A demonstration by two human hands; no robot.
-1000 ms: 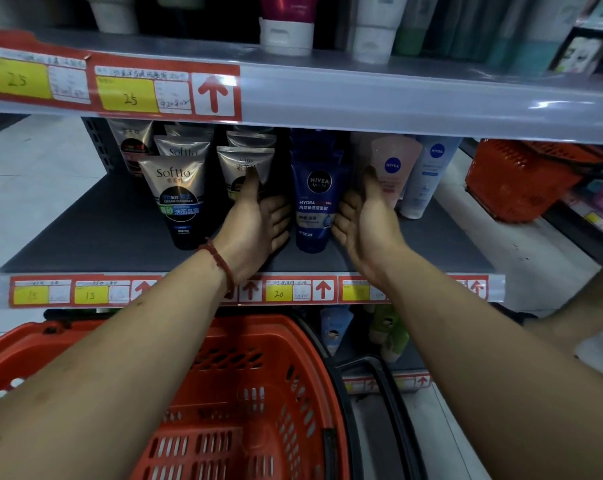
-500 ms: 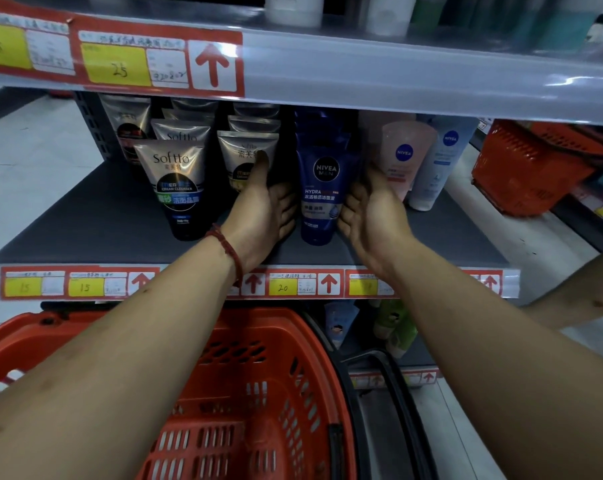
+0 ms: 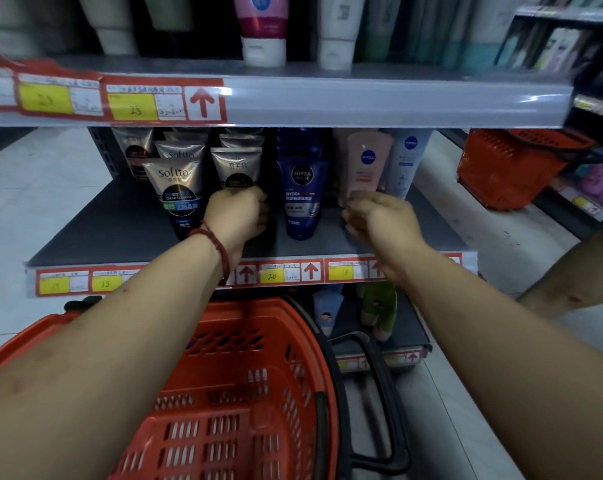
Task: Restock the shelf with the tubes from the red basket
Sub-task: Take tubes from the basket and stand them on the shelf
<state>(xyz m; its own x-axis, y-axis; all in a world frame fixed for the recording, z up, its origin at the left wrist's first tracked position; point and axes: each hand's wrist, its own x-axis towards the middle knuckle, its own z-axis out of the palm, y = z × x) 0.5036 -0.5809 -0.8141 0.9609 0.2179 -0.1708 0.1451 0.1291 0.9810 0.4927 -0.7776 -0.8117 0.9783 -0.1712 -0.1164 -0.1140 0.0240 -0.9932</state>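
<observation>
Both forearms stretch forward above the slotted plastic red basket to the dark shelf. The left hand is curled, knuckles up, over the lower end of a silver tube. The right hand is curled before a pink tube. Whether either hand grips its tube cannot be told. Between the hands, a glossy blue tube stands upright, cap down, flat crimped end up.

Second red basket far right; pale floor.
</observation>
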